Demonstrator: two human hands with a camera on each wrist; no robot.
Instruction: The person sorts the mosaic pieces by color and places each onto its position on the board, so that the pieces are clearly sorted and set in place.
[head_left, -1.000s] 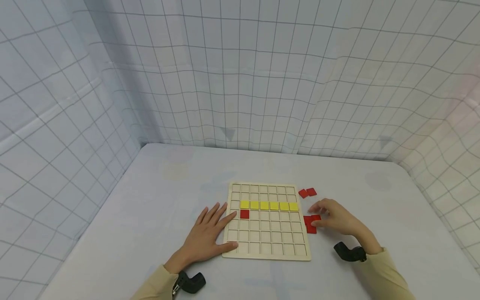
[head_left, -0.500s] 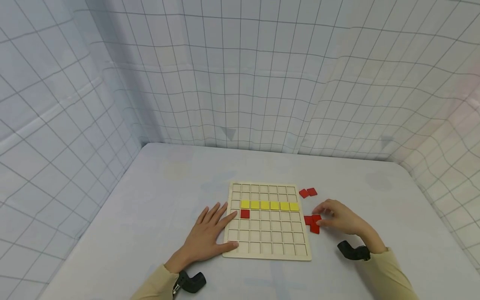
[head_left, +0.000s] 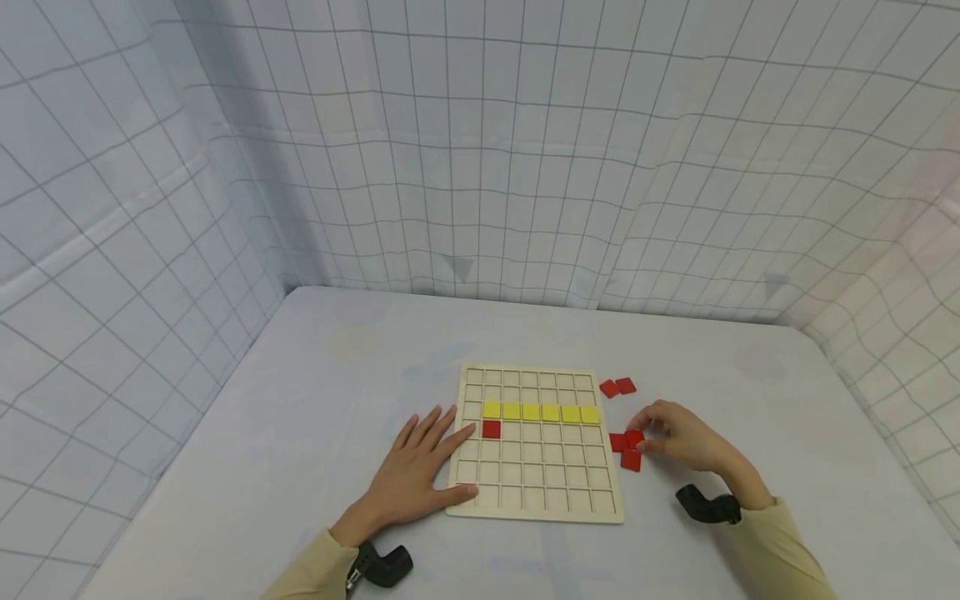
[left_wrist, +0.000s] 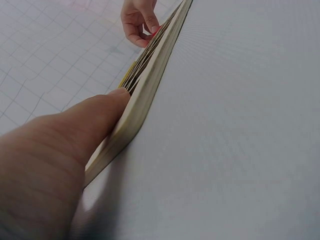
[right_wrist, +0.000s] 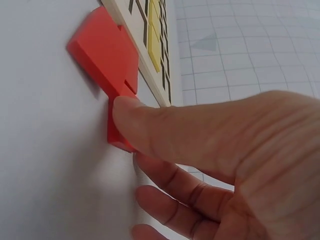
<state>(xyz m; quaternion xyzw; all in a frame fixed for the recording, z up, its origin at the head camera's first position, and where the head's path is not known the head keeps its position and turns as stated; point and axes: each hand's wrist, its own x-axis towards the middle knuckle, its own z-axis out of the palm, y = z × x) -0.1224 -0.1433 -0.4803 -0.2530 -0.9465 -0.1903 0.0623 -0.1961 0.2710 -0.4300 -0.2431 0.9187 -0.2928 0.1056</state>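
Note:
A pale wooden grid board (head_left: 532,498) lies on the table, with a row of yellow square tiles (head_left: 531,412) across it and one red tile (head_left: 491,429) just below that row's left end. My left hand (head_left: 412,477) rests spread along the board's left side, its index finger and thumb reaching over the edge. Beyond the right edge, my right hand (head_left: 678,437) pinches a red square tile (right_wrist: 114,132) between thumb and index finger. Another red tile (right_wrist: 102,50) sits right against it in the right wrist view, with a further one partly hidden behind.
Two more loose red tiles (head_left: 618,387) lie near the board's upper right corner. A pale cloth with a dark grid (head_left: 525,167) hangs behind the table and at both sides. Black wrist devices (head_left: 708,505) sit at both cuffs.
My right hand has shifted slightly right, away from the board, and the red tiles under its fingers have slid right and spread apart. My left hand stays in place.

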